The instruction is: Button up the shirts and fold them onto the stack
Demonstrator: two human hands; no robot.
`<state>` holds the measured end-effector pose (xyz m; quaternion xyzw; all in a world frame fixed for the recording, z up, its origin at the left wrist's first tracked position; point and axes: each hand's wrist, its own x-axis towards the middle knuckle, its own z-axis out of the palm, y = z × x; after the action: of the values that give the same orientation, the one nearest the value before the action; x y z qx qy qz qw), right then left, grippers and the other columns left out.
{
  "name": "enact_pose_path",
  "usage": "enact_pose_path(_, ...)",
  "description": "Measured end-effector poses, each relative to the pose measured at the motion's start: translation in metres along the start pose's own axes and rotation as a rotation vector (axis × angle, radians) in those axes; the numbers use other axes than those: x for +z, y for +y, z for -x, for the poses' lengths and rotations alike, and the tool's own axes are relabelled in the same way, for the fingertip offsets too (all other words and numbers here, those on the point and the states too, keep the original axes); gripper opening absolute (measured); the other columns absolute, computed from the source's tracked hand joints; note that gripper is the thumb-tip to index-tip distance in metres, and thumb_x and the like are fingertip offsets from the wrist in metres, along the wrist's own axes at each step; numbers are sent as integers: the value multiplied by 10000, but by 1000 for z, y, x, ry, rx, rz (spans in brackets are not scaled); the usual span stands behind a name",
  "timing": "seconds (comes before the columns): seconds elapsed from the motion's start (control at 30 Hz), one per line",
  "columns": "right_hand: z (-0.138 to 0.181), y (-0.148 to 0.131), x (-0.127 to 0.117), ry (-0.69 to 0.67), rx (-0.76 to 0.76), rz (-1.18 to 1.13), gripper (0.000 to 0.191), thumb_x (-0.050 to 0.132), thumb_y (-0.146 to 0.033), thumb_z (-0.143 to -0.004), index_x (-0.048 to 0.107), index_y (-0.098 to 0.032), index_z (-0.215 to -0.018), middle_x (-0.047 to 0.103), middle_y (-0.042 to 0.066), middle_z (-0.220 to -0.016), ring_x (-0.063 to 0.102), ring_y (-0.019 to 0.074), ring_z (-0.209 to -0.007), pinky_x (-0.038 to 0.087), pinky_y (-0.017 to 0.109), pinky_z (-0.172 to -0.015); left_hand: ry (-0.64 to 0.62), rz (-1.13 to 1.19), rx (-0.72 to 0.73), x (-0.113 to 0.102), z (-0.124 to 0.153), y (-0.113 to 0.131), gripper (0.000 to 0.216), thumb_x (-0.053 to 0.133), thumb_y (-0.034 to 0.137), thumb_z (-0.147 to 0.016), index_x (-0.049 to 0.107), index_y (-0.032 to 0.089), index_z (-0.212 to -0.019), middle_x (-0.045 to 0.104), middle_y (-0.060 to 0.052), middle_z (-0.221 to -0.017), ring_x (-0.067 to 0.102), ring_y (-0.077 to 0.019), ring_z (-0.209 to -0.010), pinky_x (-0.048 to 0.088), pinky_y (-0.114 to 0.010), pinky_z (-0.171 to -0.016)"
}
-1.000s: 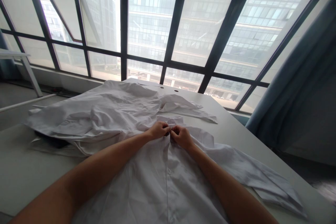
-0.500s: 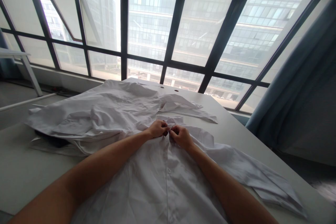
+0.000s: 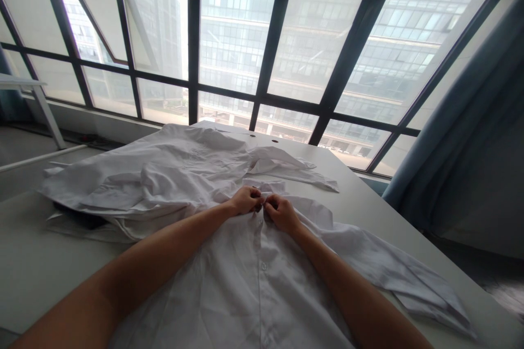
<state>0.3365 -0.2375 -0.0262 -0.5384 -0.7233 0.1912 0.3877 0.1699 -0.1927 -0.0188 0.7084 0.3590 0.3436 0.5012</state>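
A rumpled white button-front shirt (image 3: pixel 229 289) lies front up on the table (image 3: pixel 45 267), its buttoned placket (image 3: pixel 260 283) running toward the far edge, one sleeve (image 3: pixel 409 278) stretched along the right edge, and heavy folds bunched toward the left.

The shirt (image 3: pixel 245 289) is plain white, its creases shading to soft grey, and the table (image 3: pixel 45 278) beneath it is pale grey. The window frames (image 3: pixel 273 49) are near-black, and the curtain (image 3: pixel 458 131) is a muted slate blue.

No readable txt, labels, signs, nos.
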Motion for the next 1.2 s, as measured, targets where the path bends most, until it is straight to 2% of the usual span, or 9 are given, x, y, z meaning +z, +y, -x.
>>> enact_pose_path(0.27,1,-2,1,-17,-5,-4,183,501,-329,-788,608,-190,-737,588,-25,-536,523,128,-508,379,221,-510,28,244,-95,3,-2,2,164,709,164,-642,555,133,-689,547,75,-518,511,-61,-422,396,-178,-443)
enact_pose_path(0.7,-1,-7,1,31,24,101,185,497,-282,-754,646,-182,-706,632,5,-572,555,146,-550,383,230,-539,77,297,-117,1,-2,1,279,808,179,-566,569,126,-699,590,53,-542,581,-93,-475,449,-197,-481)
enact_pose_path(1.03,1,-9,1,18,-3,120,197,492,-277,-772,667,-187,-773,653,8,-627,571,157,-588,404,239,-585,148,358,-112,3,-3,0,238,725,11,-564,544,130,-663,547,71,-491,549,-79,-408,413,-179,-431)
enact_pose_path(1.2,2,-6,2,26,-18,108,171,504,-290,-790,646,-198,-766,640,2,-635,566,154,-599,396,238,-593,193,344,-172,8,-2,8,242,639,-41,-618,500,153,-658,530,79,-465,532,-77,-388,413,-179,-427)
